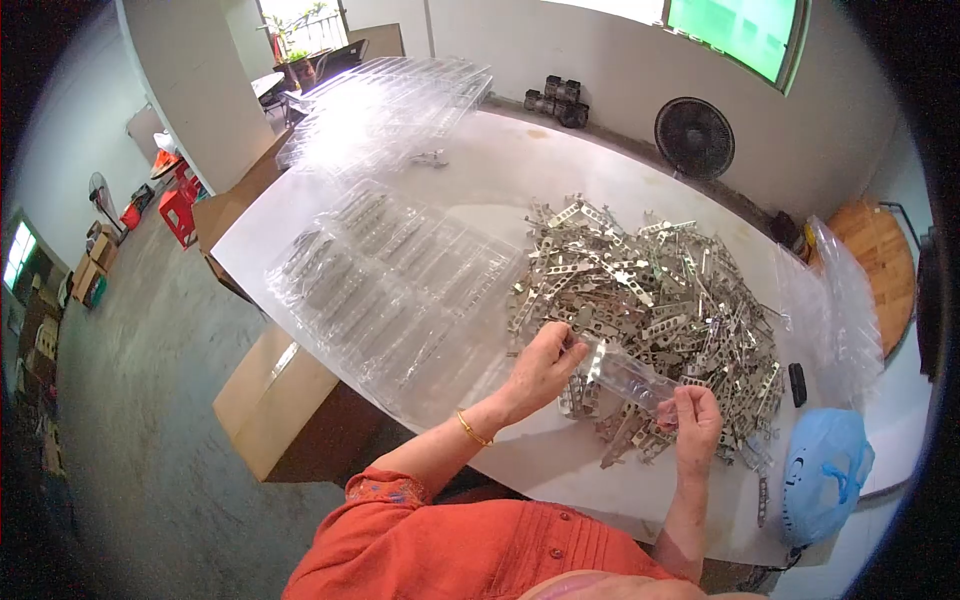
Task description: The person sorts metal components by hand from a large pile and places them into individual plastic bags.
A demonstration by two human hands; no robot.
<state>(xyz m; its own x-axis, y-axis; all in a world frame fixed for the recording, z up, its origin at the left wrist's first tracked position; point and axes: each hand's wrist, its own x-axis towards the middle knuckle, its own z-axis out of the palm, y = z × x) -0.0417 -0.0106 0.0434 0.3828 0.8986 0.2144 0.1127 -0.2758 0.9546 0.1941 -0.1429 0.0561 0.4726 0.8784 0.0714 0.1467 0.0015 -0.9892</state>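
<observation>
A small clear plastic bag (637, 380) is stretched between my two hands, over the near side of a heap of metal strips. My left hand (545, 372) pinches its left end between thumb and fingers. The right end is gripped by the closed fingers of my right hand (697, 418). Under and behind the bag lie the silvery metal strips (650, 285), punched with holes and piled loosely on the white table (500, 150). To the left of my left hand, clear plastic trays (400, 285) with long slots lie flat on the tabletop.
More clear trays (385, 105) are stacked at the table's far left. A blue plastic bag (825, 475) and a small black object (797, 384) sit at the right. Clear plastic sheeting (835, 300) lies beyond them. Cardboard boxes (270, 400) stand left of the table; a black fan (694, 138) is behind.
</observation>
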